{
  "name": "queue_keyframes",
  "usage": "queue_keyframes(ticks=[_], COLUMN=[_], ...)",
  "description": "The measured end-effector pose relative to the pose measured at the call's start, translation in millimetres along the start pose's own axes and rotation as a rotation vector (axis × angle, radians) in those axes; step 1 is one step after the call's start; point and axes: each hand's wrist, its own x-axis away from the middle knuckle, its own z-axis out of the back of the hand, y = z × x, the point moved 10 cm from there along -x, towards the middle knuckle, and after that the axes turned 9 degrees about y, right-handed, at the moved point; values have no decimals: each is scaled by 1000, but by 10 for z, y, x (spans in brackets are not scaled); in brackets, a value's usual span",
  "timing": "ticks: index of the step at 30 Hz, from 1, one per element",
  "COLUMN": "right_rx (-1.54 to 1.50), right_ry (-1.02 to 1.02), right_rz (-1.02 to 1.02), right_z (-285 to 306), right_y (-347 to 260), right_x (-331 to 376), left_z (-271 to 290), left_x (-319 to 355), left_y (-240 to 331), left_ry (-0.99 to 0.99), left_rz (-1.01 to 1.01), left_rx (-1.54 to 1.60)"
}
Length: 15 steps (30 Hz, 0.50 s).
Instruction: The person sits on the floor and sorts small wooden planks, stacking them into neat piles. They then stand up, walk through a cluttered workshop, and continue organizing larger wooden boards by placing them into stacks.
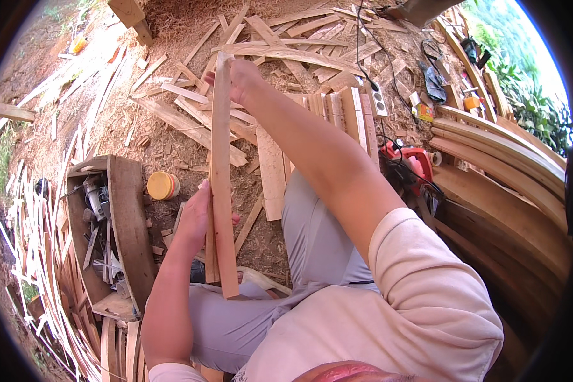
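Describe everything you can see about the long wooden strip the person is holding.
The wooden strip is long, narrow, flat, pale reddish-brown rough-sawn wood. It runs away from the person above their lap. The right hand grips its far end, the left hand holds it lower down, and a shorter piece lies against its left edge there.

Single head view, fisheye, looking steeply down, close over lap, sawdust ground (172, 25) beyond.
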Motion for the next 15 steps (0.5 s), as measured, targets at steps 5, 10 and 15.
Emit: queue_keyframes(ticks=[5,10,15], right_rx=[-33,1323,2150], right_ry=[-26,-12,-271], right_rz=[-102,349,499], right_z=[105,372,777], right_y=[79,39,248], right_x=[-213,-469,-552], left_z=[-70,169,496], left_x=[-17,-27,-22], left_y=[3,-41,-185], left_ry=[-144,20,183], left_rz=[5,61,146], left_rx=[171,14,-448])
